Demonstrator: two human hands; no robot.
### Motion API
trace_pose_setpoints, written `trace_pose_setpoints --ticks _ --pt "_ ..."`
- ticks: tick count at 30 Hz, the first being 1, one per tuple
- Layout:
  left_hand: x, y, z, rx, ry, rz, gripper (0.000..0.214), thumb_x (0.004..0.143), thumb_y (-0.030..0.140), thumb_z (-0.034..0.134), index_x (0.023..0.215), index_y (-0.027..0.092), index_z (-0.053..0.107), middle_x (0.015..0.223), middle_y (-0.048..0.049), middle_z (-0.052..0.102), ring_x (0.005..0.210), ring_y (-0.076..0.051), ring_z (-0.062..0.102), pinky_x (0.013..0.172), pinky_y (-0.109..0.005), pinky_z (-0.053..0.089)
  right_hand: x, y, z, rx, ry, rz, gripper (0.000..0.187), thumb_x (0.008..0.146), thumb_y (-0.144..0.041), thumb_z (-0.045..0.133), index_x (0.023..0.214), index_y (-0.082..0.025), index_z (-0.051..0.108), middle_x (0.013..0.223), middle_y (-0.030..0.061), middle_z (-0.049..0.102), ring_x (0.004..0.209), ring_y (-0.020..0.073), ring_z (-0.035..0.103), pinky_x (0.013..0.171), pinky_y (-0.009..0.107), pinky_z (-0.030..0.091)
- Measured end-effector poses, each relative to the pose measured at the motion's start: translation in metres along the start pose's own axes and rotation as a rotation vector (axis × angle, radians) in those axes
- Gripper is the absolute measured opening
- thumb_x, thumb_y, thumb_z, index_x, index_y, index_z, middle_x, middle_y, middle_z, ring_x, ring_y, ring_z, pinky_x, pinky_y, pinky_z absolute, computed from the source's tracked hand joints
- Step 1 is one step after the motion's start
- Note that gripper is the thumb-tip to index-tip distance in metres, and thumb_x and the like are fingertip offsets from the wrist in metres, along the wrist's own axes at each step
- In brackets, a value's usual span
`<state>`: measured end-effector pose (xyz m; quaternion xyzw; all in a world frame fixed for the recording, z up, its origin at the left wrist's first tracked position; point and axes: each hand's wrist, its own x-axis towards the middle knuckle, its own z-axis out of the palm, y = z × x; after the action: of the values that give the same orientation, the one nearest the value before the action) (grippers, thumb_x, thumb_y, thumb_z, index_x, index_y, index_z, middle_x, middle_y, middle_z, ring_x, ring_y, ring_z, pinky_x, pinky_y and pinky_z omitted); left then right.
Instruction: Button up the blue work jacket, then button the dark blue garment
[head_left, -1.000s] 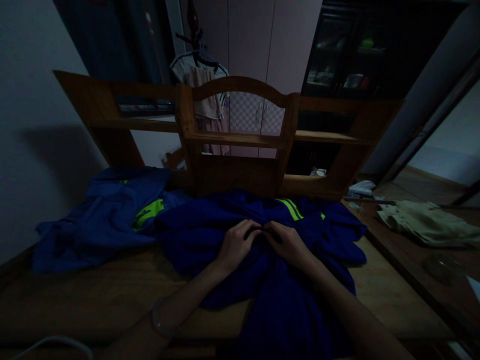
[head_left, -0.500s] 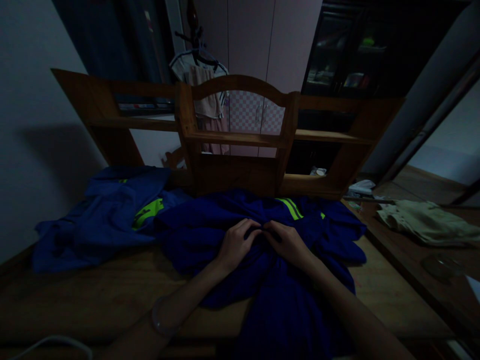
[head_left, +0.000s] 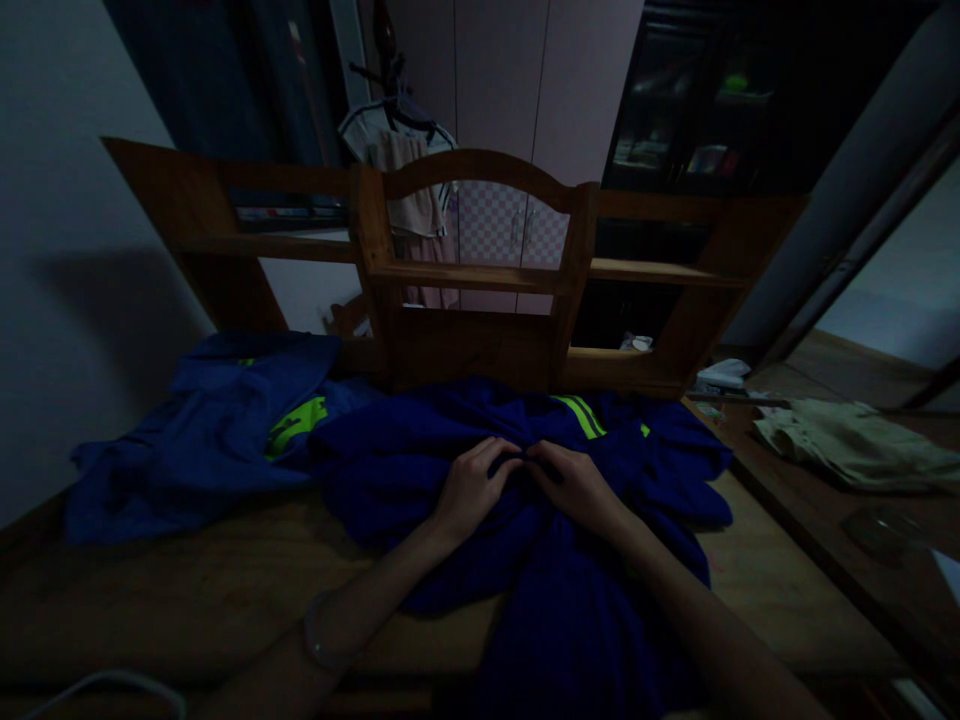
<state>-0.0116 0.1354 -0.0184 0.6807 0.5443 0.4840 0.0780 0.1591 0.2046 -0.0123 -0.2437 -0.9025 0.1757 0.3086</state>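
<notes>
A dark blue garment (head_left: 592,610) with bright yellow-green stripes lies crumpled across the wooden desk, its lower part hanging over the front edge. My left hand (head_left: 480,480) pinches the cloth near its middle, thumb against fingers. Close beside it, my right hand (head_left: 570,480) pinches the same cloth, and the fingertips of both hands nearly meet. Whatever small part sits between the fingertips is too dark to make out. To the left lies a lighter blue garment (head_left: 202,440) with a yellow-green patch, which neither hand touches.
A wooden shelf unit (head_left: 476,275) rises at the back of the desk (head_left: 285,580). On a side surface at right lie folded pale clothes (head_left: 855,445) and a clear glass object (head_left: 885,528). A white cable (head_left: 112,678) curves at the lower left.
</notes>
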Motion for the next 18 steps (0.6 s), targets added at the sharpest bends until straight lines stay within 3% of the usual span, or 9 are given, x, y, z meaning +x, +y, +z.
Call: trace_pose_setpoints --ticks 18 --pt "0.0001 -0.0017 0.0005 -0.007 -0.007 0.007 0.012 0.084 0.024 0.057 0.095 0.024 0.062 0.091 -0.0001 0.066 0.089 -0.017 0.061 0.083 -0.029 0.047 -0.0004 0.0003 0.0004 0.001 0.006 -0.01 0.011 0.089 -0.02 0.047 0.097 -0.023 0.055 0.087 0.0017 0.064 0.078 0.0153 0.062 0.07 0.024 0.046"
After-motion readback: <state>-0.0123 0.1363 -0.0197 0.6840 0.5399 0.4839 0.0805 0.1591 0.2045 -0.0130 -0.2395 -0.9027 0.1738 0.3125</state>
